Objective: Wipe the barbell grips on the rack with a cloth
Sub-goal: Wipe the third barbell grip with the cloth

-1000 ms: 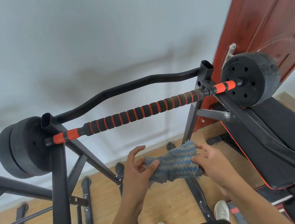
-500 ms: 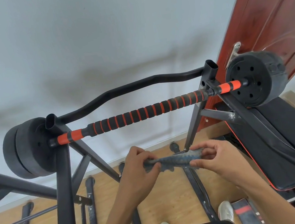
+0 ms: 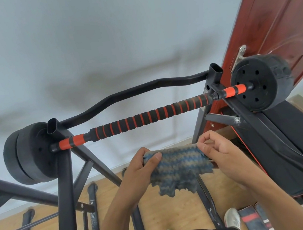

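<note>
The left hand's [image 3: 138, 170] fingers are hiding behind the blue-and-tan knitted cloth [image 3: 177, 167]; its thumb and the right hand [image 3: 222, 152] are pinching its top corners, holding it below the black-and-orange foam barbell grip [image 3: 151, 117], apart from it.

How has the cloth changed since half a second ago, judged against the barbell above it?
Yes. The cloth, then bunched into a thin strip, now hangs spread open between the left hand and right hand, below the barbell and not touching it.
</note>
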Available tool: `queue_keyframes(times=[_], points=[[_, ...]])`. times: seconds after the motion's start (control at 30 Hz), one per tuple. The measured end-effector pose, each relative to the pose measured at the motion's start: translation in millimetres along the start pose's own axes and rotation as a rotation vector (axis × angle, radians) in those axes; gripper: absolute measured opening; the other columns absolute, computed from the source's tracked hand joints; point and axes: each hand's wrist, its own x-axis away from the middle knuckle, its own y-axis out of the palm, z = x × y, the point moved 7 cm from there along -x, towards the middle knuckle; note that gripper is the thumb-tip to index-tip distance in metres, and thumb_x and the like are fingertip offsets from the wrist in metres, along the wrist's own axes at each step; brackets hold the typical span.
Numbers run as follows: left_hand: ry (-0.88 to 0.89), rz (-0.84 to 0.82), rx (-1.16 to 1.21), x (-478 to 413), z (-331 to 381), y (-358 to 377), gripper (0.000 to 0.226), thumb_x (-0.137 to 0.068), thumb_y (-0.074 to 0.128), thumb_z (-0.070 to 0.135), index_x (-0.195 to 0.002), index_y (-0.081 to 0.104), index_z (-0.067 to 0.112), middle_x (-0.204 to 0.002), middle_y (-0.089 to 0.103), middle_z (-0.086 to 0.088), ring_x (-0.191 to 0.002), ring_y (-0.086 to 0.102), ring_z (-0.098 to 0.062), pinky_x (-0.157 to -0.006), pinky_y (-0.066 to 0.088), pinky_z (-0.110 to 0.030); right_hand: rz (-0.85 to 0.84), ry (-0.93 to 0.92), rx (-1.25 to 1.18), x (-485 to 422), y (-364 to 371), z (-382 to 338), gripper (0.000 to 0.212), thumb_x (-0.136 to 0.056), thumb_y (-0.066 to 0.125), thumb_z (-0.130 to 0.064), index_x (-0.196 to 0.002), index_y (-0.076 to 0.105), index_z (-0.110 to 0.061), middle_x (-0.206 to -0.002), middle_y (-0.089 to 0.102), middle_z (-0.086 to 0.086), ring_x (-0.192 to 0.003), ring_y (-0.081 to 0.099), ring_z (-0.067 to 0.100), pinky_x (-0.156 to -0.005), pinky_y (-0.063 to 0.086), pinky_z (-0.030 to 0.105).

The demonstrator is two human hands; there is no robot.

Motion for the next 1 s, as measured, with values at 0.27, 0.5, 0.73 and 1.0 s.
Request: queue_keyframes(times=[0.27, 0.5, 0.73, 1.0], points=[[0.015, -0.039, 0.245, 5.6, 5.2, -2.6, 0.032, -0.101, 0.064, 0.012, -0.123, 0.044, 0.023, -0.109, 0.075, -0.015, -0.097, 0.074, -0.04, -0.076, 0.061, -0.044, 0.003, 0.043, -0.151, 4.2, -7.6, -3.0, 0.014, -0.109, 0.043, -0.019, -0.108, 0.057, -0.021, -0.097, 0.072, 0.011, -0.08, 0.068, 0.024, -0.069, 0.056, 0.038], [0.087, 0.007, -0.045, 12.2, 11.6, -0.6, 0.036, -0.107, 0.049, 0.005, -0.088, 0.076, 0.019, -0.085, 0.07, -0.002, -0.072, 0.064, -0.008, -0.06, 0.046, -0.017, -0.046, 0.017, -0.107, 9.2, -7.4, -1.8, 0.023, -0.099, 0.058, -0.005, -0.094, 0.076, -0.018, -0.105, 0.071, 0.011, -0.1, 0.068, 0.035, -0.085, 0.058, 0.055], [0.179, 0.042, -0.463, 17.5, 21.7, 1.0, 0.036, -0.069, 0.097, 0.025, -0.093, 0.074, 0.037, -0.104, 0.057, 0.01, -0.089, 0.063, -0.005, -0.074, 0.056, -0.022, -0.11, -0.084, 0.357, 17.6, -5.1, -11.1, 0.051, -0.069, 0.094, -0.031, -0.109, 0.063, -0.037, -0.115, 0.057, -0.019, -0.103, 0.06, 0.001, -0.084, 0.049, 0.013], [0.264, 0.113, -0.555, 17.1, 26.1, 9.8, 0.022, -0.084, 0.074, 0.019, -0.091, 0.069, 0.039, -0.097, 0.057, 0.011, -0.084, 0.058, -0.007, -0.071, 0.047, -0.016, -0.004, -0.181, 0.547, 20.0, -6.2, -12.3, 0.045, -0.073, 0.079, -0.011, -0.1, 0.057, -0.04, -0.108, 0.055, -0.021, -0.095, 0.057, -0.001, -0.075, 0.045, 0.013]])
